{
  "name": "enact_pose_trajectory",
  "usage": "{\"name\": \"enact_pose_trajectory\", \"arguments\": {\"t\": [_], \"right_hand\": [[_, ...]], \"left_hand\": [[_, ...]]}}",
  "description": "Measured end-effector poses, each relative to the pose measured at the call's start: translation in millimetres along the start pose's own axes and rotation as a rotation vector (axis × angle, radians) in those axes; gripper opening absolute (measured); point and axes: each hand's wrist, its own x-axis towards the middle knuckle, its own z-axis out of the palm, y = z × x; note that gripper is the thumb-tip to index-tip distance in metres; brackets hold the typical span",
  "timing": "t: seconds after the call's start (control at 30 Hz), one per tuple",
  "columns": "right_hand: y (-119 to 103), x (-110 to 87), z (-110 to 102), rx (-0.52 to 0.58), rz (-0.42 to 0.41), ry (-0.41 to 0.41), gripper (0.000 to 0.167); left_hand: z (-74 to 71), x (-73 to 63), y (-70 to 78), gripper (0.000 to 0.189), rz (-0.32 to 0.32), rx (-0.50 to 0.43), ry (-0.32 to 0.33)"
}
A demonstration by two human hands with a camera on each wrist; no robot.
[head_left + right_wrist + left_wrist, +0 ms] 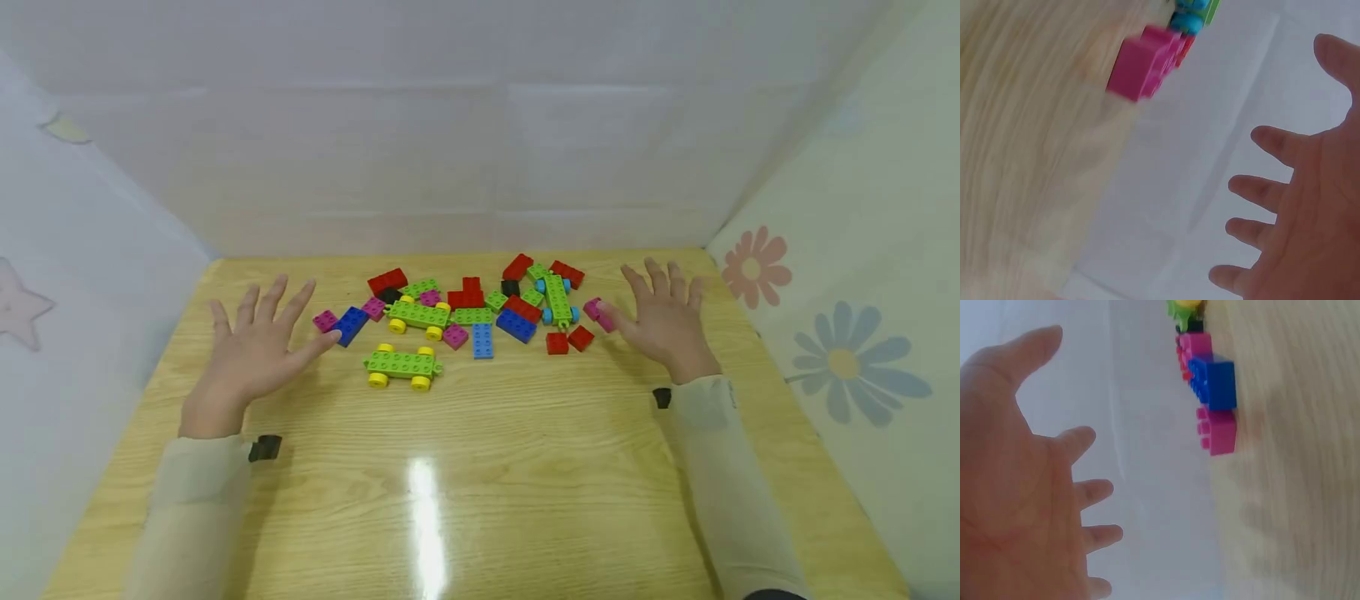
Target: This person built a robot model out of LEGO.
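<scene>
My left hand [251, 358] is spread flat above the table's left side, palm down and holding nothing. Its thumb tip overlaps a dark blue brick [351, 325] in the head view; a magenta brick [1221, 432] sits beside that one in the left wrist view. On the right, my right hand [663, 321] is likewise spread with straight fingers and nothing in it. Magenta bricks [1135, 65] lie nearest to its thumb. Between the hands stand a lime wheeled base with yellow wheels [402, 364], a second such base [418, 314] behind it, and one with blue wheels [557, 298].
Several loose bricks spread across the back of the wooden table [525, 483], among them a light blue brick [483, 341], a red brick [557, 343] and a lime brick [472, 317]. A pale wall [495, 167] rises behind, with side walls left and right.
</scene>
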Motion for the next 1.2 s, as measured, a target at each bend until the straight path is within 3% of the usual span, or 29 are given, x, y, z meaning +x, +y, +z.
{"name": "enact_pose_trajectory", "arguments": {"t": [0.1, 0.33, 0.5, 0.7, 0.93, 1.2], "right_hand": [[-10.5, -0.2, 2.0, 0.015, -0.053, -0.002, 0.09], [-54.9, 1.8, 8.9, 0.066, -0.203, -0.009, 0.081], [-97.6, 2.7, 19.2, 0.176, -0.317, -0.069, 0.075], [-141.3, 5.5, 36.5, 0.286, -0.389, -0.156, 0.065], [-173.4, 10.5, 54.7, 0.344, -0.463, -0.239, 0.059], [-198.4, 14.1, 66.8, 0.455, -0.473, -0.312, 0.051]], "left_hand": [[3.3, -0.6, 9.8, 0.099, 0.037, -0.008, 0.005], [15.7, -8.4, 34.1, 0.092, 0.127, -0.02, 0.083], [23.3, -13.3, 51.4, 0.084, 0.144, -0.126, 0.052], [34.0, -11.7, 69.1, 0.08, 0.135, -0.208, 0.032], [42.8, -19.3, 83.1, 0.076, 0.047, -0.23, 0.084], [50.4, -24.0, 83.3, 0.064, 0.002, -0.294, 0.131]]}}
